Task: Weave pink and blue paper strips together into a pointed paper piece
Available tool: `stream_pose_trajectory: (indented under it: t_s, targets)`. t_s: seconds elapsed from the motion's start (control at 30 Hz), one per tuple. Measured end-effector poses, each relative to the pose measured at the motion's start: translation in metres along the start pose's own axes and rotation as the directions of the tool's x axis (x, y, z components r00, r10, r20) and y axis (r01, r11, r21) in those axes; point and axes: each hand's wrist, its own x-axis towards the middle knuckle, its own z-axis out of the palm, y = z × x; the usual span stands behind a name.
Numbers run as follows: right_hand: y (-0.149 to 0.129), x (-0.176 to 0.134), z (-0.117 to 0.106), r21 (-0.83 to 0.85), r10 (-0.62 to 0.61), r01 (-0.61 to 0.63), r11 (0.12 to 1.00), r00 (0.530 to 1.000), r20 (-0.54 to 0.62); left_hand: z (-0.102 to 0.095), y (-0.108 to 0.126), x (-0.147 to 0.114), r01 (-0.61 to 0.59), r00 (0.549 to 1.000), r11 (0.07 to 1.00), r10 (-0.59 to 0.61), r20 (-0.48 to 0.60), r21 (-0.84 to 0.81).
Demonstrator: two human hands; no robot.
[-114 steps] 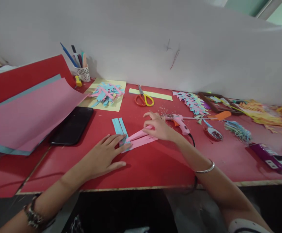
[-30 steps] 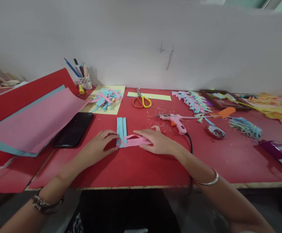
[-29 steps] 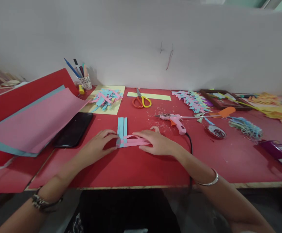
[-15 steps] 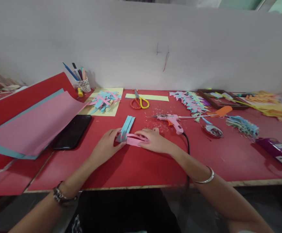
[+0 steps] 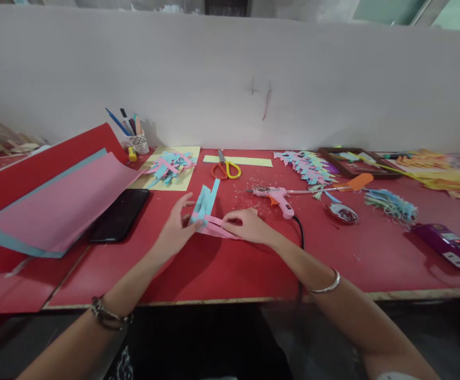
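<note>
Blue paper strips (image 5: 207, 202) and pink paper strips (image 5: 218, 230) interlace between my two hands, just above the table. At the left edge of the crossing, my left hand (image 5: 178, 219) grips the blue strips, its thumb in front and a finger behind; the index finger is raised off them. My right hand (image 5: 249, 226) pinches an upper pink strip between thumb and fingertips. A lower pink strip runs under that hand, its end partly hidden. The blue ends point up and away from me, one longer than the others.
Scissors (image 5: 225, 168) lie behind the strips, and a pink glue gun (image 5: 273, 195) with a black cord rests to the right. A phone (image 5: 119, 215) and large paper sheets (image 5: 67, 206) are at left. Cut strips (image 5: 172, 166) are heaped on yellow paper; a braided paper chain (image 5: 307, 166) lies at back right.
The blue strips have spread and lifted, one end now standing farther out. My left index finger has come up off the paper. My right hand has moved its pinch onto the upper pink strip.
</note>
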Motion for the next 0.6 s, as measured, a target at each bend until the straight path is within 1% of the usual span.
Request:
stream_pose_trajectory:
  t_s: [0.07,0.1,0.2,0.27,0.3,0.33,0.4,0.43,0.5,0.53,0.6]
  targets:
    - [0.003,0.002,-0.001,0.073,-0.048,0.053,0.996,0.997,-0.064,-0.002,0.008,0.003,-0.018,0.999,0.998,0.015,-0.047,-0.054]
    - [0.006,0.003,-0.002,0.118,-0.072,0.086,0.989,0.991,-0.114,-0.004,0.013,0.004,-0.041,0.997,0.997,0.036,-0.067,-0.067]
    - [0.013,0.007,-0.006,0.242,-0.087,0.167,0.956,0.947,-0.311,-0.013,0.034,0.005,-0.129,0.989,0.988,0.122,-0.087,-0.079]
    - [0.017,0.009,-0.010,0.296,-0.052,0.192,0.936,0.905,-0.422,-0.021,0.051,0.003,-0.141,0.989,0.986,0.136,-0.055,-0.090]
    - [0.018,0.009,-0.012,0.312,-0.035,0.200,0.929,0.886,-0.462,-0.025,0.060,0.001,-0.123,0.992,0.987,0.121,-0.026,-0.107]
    - [0.019,0.009,-0.014,0.323,-0.019,0.202,0.924,0.872,-0.490,-0.029,0.067,-0.001,-0.099,0.995,0.987,0.101,0.010,-0.131]
    - [0.018,0.009,-0.017,0.329,0.003,0.193,0.924,0.858,-0.513,-0.034,0.076,-0.004,-0.038,0.995,0.983,0.053,0.079,-0.180]
    - [0.018,0.008,-0.018,0.325,0.013,0.181,0.928,0.857,-0.514,-0.035,0.076,-0.004,-0.003,0.993,0.982,0.025,0.113,-0.187]
    - [0.016,0.008,-0.019,0.307,0.039,0.142,0.941,0.855,-0.517,-0.034,0.066,-0.002,0.066,0.985,0.988,-0.042,0.168,-0.140]
    - [0.015,0.007,-0.019,0.293,0.056,0.120,0.949,0.847,-0.528,-0.033,0.057,0.000,0.096,0.978,0.992,-0.078,0.192,-0.083]
    - [0.013,0.007,-0.020,0.251,0.080,0.083,0.964,0.814,-0.576,-0.030,0.035,0.003,0.107,0.968,0.990,-0.124,0.218,0.090]
